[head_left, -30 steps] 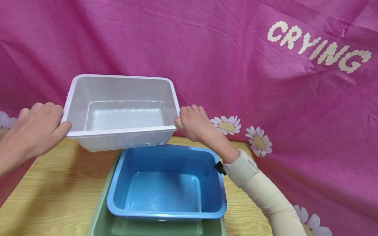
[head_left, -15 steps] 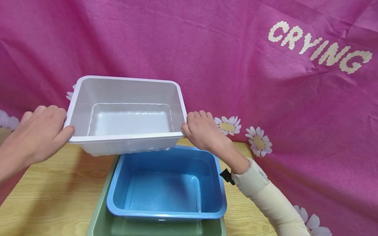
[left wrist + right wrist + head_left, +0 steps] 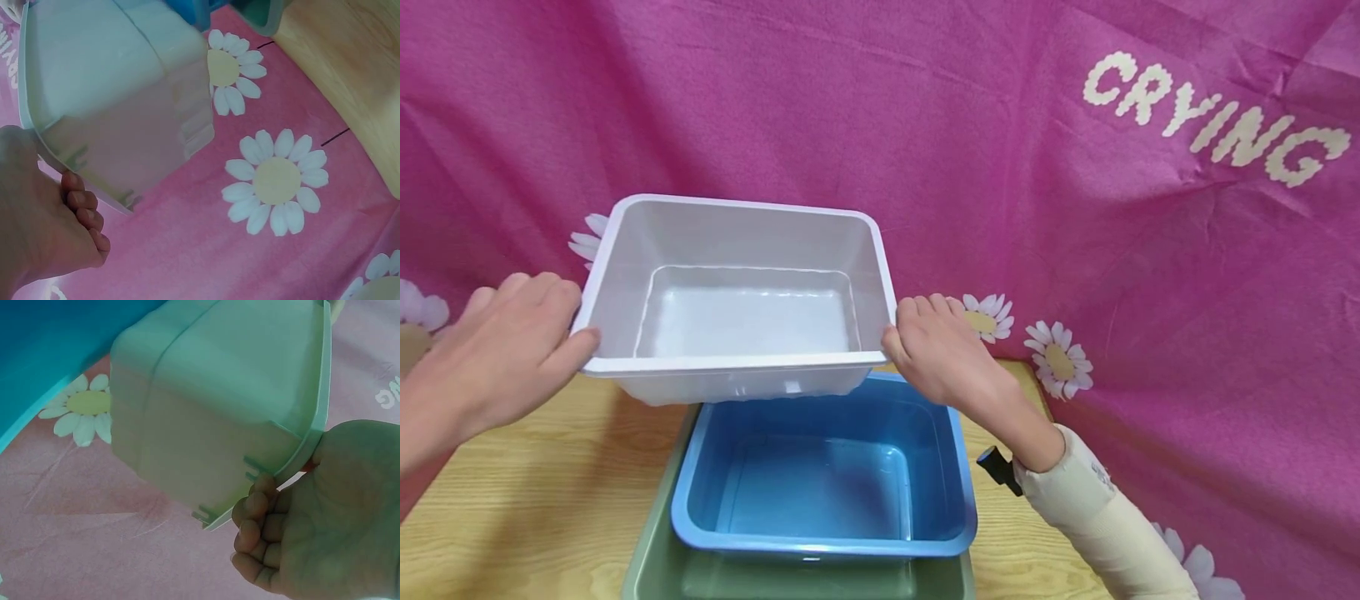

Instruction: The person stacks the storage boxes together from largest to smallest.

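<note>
A white plastic bin [image 3: 752,325] is held up in the air, its mouth tilted toward me, with nothing inside. My left hand [image 3: 512,350] grips its left rim, thumb on the near corner; in the left wrist view the fingers [image 3: 84,209] curl under that rim. On the other side my right hand [image 3: 947,350] grips the right rim, and the right wrist view shows its fingers [image 3: 253,522] curled beneath. Below and slightly to the right stands a blue bin [image 3: 820,492], its far rim partly hidden by the white one. The blue bin sits in a larger green bin [image 3: 655,533].
The bins stand on a wooden table [image 3: 550,467]. Behind and to the right hangs a pink cloth [image 3: 940,150] with daisies and lettering. A black object [image 3: 997,468] is on the right wrist, by the cream sleeve.
Both hands have carried the white bin to the right and slightly down, toward me, over the blue bin's far part. The blue and green bins have stayed put.
</note>
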`<control>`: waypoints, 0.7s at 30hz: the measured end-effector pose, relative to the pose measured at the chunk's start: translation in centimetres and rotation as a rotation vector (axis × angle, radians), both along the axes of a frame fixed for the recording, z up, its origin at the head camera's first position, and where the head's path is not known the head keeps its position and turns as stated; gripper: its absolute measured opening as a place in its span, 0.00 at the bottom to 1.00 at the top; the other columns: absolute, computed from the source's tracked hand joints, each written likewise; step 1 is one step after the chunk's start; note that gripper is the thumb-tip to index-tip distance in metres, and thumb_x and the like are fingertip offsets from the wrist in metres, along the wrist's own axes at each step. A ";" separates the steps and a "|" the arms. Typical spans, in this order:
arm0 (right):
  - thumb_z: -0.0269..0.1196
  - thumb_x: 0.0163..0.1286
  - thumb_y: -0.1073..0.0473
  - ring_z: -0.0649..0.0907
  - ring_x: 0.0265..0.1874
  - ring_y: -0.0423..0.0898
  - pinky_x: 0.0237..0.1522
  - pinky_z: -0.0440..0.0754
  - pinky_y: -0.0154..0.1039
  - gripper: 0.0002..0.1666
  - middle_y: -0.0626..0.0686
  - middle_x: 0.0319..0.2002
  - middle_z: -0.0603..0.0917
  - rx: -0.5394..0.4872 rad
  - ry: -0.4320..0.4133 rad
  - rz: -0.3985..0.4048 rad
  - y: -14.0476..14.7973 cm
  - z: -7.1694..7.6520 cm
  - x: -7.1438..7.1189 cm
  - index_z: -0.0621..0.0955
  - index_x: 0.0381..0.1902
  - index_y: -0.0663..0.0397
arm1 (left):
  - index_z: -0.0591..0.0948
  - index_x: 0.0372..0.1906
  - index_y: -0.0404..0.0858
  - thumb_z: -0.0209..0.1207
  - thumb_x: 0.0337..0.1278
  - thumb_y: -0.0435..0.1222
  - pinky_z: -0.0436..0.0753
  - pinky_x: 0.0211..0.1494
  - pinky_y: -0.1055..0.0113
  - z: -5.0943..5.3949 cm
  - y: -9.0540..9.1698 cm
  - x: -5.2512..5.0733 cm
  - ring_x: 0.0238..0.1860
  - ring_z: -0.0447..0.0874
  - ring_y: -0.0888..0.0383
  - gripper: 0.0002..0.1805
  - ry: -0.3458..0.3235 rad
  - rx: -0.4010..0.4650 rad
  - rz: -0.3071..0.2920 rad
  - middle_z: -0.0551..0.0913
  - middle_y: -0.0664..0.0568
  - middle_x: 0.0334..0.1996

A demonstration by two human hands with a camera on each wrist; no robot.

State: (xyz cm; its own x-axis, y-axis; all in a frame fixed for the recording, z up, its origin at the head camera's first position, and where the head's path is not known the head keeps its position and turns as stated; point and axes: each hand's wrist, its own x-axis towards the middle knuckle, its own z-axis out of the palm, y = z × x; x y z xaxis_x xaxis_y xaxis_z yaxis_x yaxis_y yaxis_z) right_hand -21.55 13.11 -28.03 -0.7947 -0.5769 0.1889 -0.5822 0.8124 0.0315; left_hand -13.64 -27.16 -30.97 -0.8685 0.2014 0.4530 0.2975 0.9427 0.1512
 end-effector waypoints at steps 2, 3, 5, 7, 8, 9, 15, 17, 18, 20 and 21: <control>0.49 0.70 0.53 0.71 0.32 0.48 0.43 0.67 0.45 0.11 0.51 0.27 0.70 -0.004 -0.003 -0.003 0.4 0.1 0.3 0.70 0.33 0.55 | 0.70 0.26 0.38 0.53 0.58 0.38 0.63 0.31 0.51 0.1 0.3 0.3 0.31 0.70 0.44 0.09 -0.017 0.001 -0.002 0.71 0.48 0.26; 0.50 0.70 0.53 0.71 0.32 0.48 0.43 0.67 0.45 0.11 0.51 0.27 0.70 -0.007 -0.005 -0.004 0.6 0.1 0.5 0.70 0.33 0.55 | 0.70 0.27 0.38 0.53 0.58 0.38 0.63 0.32 0.51 0.1 0.4 0.4 0.33 0.70 0.44 0.09 -0.030 0.000 0.001 0.71 0.48 0.27; 0.50 0.69 0.53 0.71 0.32 0.48 0.43 0.67 0.45 0.11 0.51 0.26 0.69 -0.011 -0.003 -0.006 0.9 0.1 0.8 0.70 0.33 0.55 | 0.70 0.28 0.38 0.53 0.59 0.38 0.62 0.34 0.51 0.2 0.7 0.7 0.34 0.70 0.44 0.09 -0.047 0.001 -0.005 0.70 0.48 0.27; 0.51 0.70 0.53 0.70 0.31 0.48 0.41 0.67 0.44 0.11 0.51 0.26 0.69 -0.011 0.004 -0.003 1.2 0.1 1.1 0.69 0.32 0.54 | 0.70 0.28 0.38 0.53 0.59 0.38 0.62 0.34 0.51 0.3 1.0 0.8 0.34 0.70 0.45 0.09 -0.050 0.003 -0.013 0.70 0.49 0.27; 0.51 0.69 0.53 0.70 0.31 0.48 0.41 0.67 0.44 0.11 0.50 0.25 0.69 -0.013 0.005 -0.002 1.4 0.1 1.3 0.70 0.32 0.54 | 0.70 0.28 0.38 0.54 0.59 0.38 0.61 0.33 0.52 0.3 1.1 0.9 0.34 0.70 0.45 0.09 -0.048 0.004 -0.019 0.70 0.49 0.27; 0.52 0.69 0.53 0.70 0.31 0.48 0.41 0.67 0.44 0.11 0.50 0.25 0.69 -0.014 0.008 -0.003 1.5 0.1 1.5 0.70 0.32 0.54 | 0.70 0.28 0.39 0.54 0.58 0.38 0.61 0.33 0.52 0.4 1.2 1.0 0.34 0.70 0.45 0.09 -0.041 0.004 -0.027 0.70 0.50 0.27; 0.56 0.68 0.52 0.73 0.35 0.48 0.46 0.69 0.47 0.12 0.51 0.29 0.72 -0.032 -0.011 -0.029 2.4 0.1 2.7 0.73 0.38 0.56 | 0.69 0.28 0.39 0.56 0.57 0.37 0.61 0.35 0.52 0.6 1.9 1.3 0.35 0.69 0.46 0.09 -0.026 0.004 -0.041 0.70 0.50 0.28; 0.56 0.68 0.52 0.73 0.35 0.48 0.47 0.69 0.48 0.13 0.50 0.30 0.73 -0.042 -0.014 -0.037 2.7 0.1 3.0 0.74 0.40 0.56 | 0.69 0.28 0.39 0.56 0.57 0.37 0.61 0.35 0.53 0.6 2.1 1.4 0.35 0.69 0.46 0.09 -0.023 0.005 -0.047 0.70 0.50 0.29; 0.57 0.68 0.52 0.73 0.36 0.48 0.48 0.70 0.48 0.14 0.50 0.31 0.73 -0.051 -0.014 -0.038 2.9 0.0 3.1 0.74 0.41 0.56 | 0.69 0.28 0.39 0.57 0.56 0.37 0.61 0.35 0.53 0.6 2.2 1.5 0.35 0.69 0.47 0.09 -0.018 0.005 -0.049 0.70 0.50 0.29; 0.58 0.68 0.51 0.73 0.36 0.48 0.49 0.70 0.48 0.14 0.51 0.32 0.73 -0.054 -0.008 -0.038 3.2 0.1 3.4 0.74 0.42 0.57 | 0.69 0.28 0.39 0.57 0.55 0.36 0.61 0.35 0.53 0.7 2.4 1.6 0.35 0.69 0.47 0.09 -0.013 0.006 -0.058 0.70 0.51 0.29; 0.58 0.68 0.52 0.74 0.37 0.48 0.50 0.70 0.49 0.14 0.51 0.32 0.74 -0.054 -0.002 -0.038 3.4 0.1 3.5 0.74 0.42 0.57 | 0.69 0.28 0.39 0.57 0.55 0.36 0.61 0.35 0.53 0.7 2.5 1.7 0.35 0.69 0.47 0.09 -0.013 0.008 -0.061 0.70 0.51 0.29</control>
